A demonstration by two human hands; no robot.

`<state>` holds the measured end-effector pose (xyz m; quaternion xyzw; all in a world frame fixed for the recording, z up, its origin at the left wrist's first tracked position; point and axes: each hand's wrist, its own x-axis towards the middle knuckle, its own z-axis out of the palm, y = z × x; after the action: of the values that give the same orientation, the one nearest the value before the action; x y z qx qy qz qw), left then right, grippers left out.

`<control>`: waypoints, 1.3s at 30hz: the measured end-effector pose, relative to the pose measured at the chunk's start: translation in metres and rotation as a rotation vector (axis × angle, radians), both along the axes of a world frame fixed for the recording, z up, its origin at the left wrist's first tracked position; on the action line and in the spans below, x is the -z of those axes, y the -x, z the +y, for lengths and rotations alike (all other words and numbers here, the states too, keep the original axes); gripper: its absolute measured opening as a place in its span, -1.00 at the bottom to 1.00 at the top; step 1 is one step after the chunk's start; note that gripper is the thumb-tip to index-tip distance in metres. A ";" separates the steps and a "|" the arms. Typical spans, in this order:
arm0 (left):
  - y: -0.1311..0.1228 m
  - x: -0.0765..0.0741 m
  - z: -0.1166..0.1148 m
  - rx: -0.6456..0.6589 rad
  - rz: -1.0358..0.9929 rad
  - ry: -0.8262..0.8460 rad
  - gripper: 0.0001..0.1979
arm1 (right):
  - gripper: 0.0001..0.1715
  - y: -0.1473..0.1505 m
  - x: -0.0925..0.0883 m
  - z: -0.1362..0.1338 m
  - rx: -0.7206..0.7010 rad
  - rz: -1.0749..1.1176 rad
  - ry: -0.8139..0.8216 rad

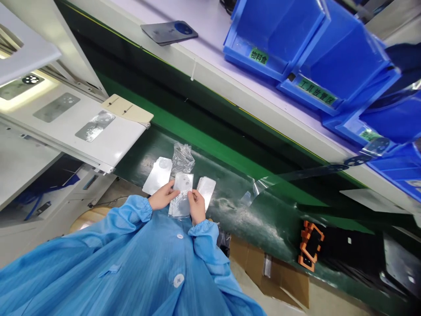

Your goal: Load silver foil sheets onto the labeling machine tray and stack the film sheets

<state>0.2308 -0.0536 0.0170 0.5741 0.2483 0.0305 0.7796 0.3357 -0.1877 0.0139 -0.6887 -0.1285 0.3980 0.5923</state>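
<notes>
Between my two hands is a thin, shiny, phone-sized film sheet (184, 181) with round camera marks near its top. My left hand (163, 195) pinches its left edge, thumb lying over the front. The right edge is held by my right hand (196, 205), its fingers partly hidden behind. Below the sheet, clear crinkled plastic (180, 207) reaches toward my blue smock. A white phone-shaped sheet (159, 174) lies to the left, and a stack of pale sheets (206, 189) sits beside my right hand. Just beyond is a crumpled clear plastic bag (183, 159).
A white machine table (112, 149) with phone-back films stands at left. Blue bins (263, 39) and a phone back (171, 31) are on the raised shelf. A clear film strip (305, 173) hangs from it. An orange fixture (309, 245) is at right, a cardboard box (283, 281) below.
</notes>
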 end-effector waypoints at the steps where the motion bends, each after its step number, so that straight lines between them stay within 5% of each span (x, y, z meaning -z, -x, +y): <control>1: 0.005 0.001 -0.001 0.009 0.012 -0.036 -0.45 | -0.63 0.003 0.000 -0.002 -0.025 -0.002 0.001; 8: 0.058 0.010 -0.019 0.158 0.077 -0.237 -0.69 | -0.59 0.032 0.003 -0.035 -0.243 0.106 0.036; 13: 0.067 0.001 -0.011 0.251 0.006 -0.286 -0.70 | -0.54 -0.008 -0.024 -0.014 -0.527 -0.025 0.086; 17: 0.069 -0.006 -0.001 0.184 -0.014 -0.416 -0.67 | -0.62 -0.040 -0.055 0.037 -0.446 -0.346 0.066; 22: 0.088 -0.006 0.010 -0.015 -0.011 -0.396 -0.61 | -0.69 -0.044 -0.072 0.101 -0.624 -0.560 0.050; 28: 0.139 0.015 0.024 -0.372 -0.070 -0.110 -0.54 | -0.57 -0.035 -0.058 0.239 -0.438 -0.371 -0.125; 30: 0.161 0.022 0.026 -0.545 -0.096 0.019 -0.43 | -0.58 -0.020 -0.049 0.296 -0.385 -0.329 -0.075; 33: 0.191 0.027 0.026 -0.773 -0.098 0.138 -0.29 | -0.69 0.008 -0.035 0.359 -0.418 -0.544 0.097; 39: 0.221 0.021 0.032 -0.968 -0.075 0.157 -0.27 | -0.64 0.035 -0.029 0.389 -0.464 -0.852 0.203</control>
<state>0.0102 -0.0217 -0.0044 0.3310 0.4598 0.3913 0.7252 0.3008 0.2010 0.0425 -0.7976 -0.4698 0.2128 0.3128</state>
